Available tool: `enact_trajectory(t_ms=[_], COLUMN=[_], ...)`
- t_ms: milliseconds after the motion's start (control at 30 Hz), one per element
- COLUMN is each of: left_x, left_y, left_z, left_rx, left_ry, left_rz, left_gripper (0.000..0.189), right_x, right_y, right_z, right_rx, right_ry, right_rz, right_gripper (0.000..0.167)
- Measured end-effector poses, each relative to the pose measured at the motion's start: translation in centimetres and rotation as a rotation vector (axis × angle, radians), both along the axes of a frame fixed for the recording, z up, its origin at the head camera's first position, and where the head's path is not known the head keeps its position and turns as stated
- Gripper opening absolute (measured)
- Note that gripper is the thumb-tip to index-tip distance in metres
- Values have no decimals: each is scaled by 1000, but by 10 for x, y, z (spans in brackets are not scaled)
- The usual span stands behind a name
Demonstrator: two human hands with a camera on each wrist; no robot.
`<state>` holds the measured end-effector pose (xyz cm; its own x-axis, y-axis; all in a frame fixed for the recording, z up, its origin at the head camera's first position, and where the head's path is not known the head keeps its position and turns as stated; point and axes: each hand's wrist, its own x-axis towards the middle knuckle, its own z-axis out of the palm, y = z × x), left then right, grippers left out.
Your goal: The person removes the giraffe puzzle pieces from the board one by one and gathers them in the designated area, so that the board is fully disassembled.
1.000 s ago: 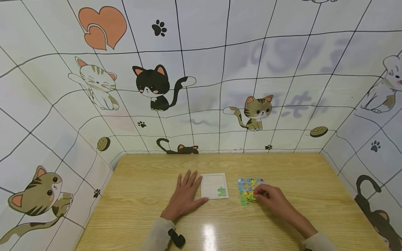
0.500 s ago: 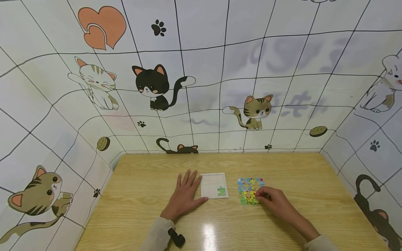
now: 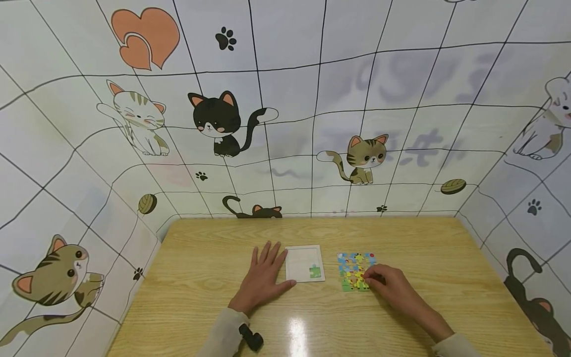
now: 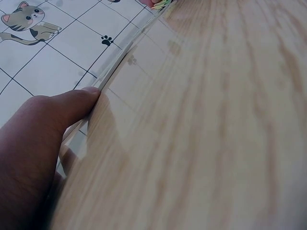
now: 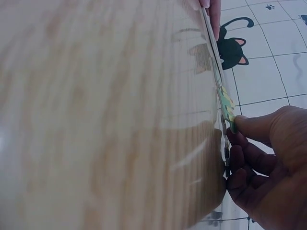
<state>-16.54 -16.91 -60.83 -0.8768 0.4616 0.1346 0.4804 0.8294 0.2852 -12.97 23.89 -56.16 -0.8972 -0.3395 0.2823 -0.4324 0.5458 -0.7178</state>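
Note:
My left hand [image 3: 263, 280] lies flat with spread fingers against the left side of a shallow white puzzle tray [image 3: 296, 248]. In the left wrist view the thumb [image 4: 79, 103] reaches the tray's edge. One green jigsaw piece [image 3: 314, 271] sits in the tray's lower right corner. Right of the tray, a colourful patch of jigsaw pieces [image 3: 348, 270] in blue, yellow and green rests on the table. My right hand [image 3: 388, 282] is at its right edge, thumb and forefinger pinching a green-and-yellow jigsaw piece [image 5: 229, 112]. The fingers partly cover the patch's right side.
The wooden table [image 3: 214, 243] meets a cat-patterned wall covering [image 3: 290, 163] at the back and sides. Light glares off the table front [image 3: 296, 332]. A small black device [image 3: 251, 339] is on the left sleeve.
The right hand has shifted slightly right, and the green-and-yellow pieces near its fingertips now lie flatter along the patch's lower right. The left hand and tray have stayed put.

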Motion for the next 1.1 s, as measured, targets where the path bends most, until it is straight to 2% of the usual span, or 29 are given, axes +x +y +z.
enact_trajectory(t_ms=[100,333,633,900,1100], left_x=[0,1,1,0,0], left_y=[0,2,2,0,1], left_z=[0,5,3,0,1], left_rx=[11,2,5,41,25], left_ry=[12,14,20,22,15], left_rz=[-5,-2,5,-5,-1], left_gripper=[98,97,97,98,97], right_x=[0,1,0,1,1], right_y=[0,1,5,5,6], right_z=[0,1,-1,-4,-3], right_rx=[2,14,43,63,90], right_ry=[-1,58,16,45,55], right_rz=[-5,-3,-12,-6,-19], right_gripper=[16,19,20,24,25])
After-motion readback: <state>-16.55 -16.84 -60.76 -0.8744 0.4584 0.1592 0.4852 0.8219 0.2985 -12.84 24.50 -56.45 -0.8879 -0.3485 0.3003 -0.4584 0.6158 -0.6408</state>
